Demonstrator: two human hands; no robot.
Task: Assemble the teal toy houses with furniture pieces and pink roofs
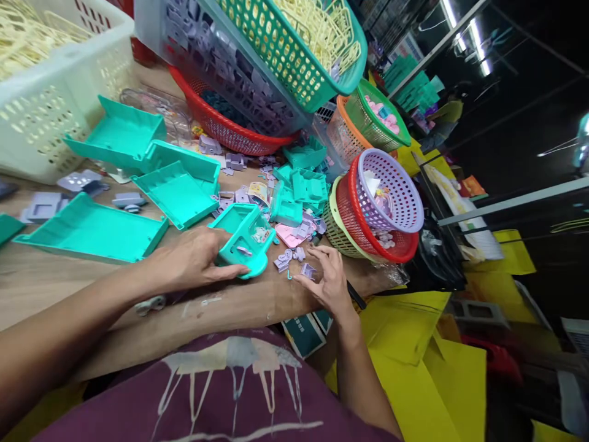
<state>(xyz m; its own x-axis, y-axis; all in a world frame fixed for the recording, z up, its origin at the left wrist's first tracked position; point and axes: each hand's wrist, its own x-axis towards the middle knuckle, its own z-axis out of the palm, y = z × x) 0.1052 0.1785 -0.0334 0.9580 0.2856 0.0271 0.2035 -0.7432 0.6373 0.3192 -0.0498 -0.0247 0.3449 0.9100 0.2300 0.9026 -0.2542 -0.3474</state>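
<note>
My left hand (202,256) grips the left side of a teal plastic housing (243,236), its thumb along the near edge. Small white and lilac pieces show inside the housing's openings. To the right, my right hand (327,279) is over the table with thumb and index finger apart, beside a small lilac part (307,270). Whether its fingertips touch that part is hard to tell. More small lilac parts (283,260) and a tiny teal hook (289,274) lie between the hands. A pink plate (294,233) rests just beyond them, with lilac pieces on it.
Large teal shells (96,230) cover the table's left side. Teal housings (309,187) are piled beyond the hands. Stacked baskets (391,190) stand at the right, and a red basket (248,141) and a white crate (69,92) at the back. Yellow sheets (414,362) lie at lower right.
</note>
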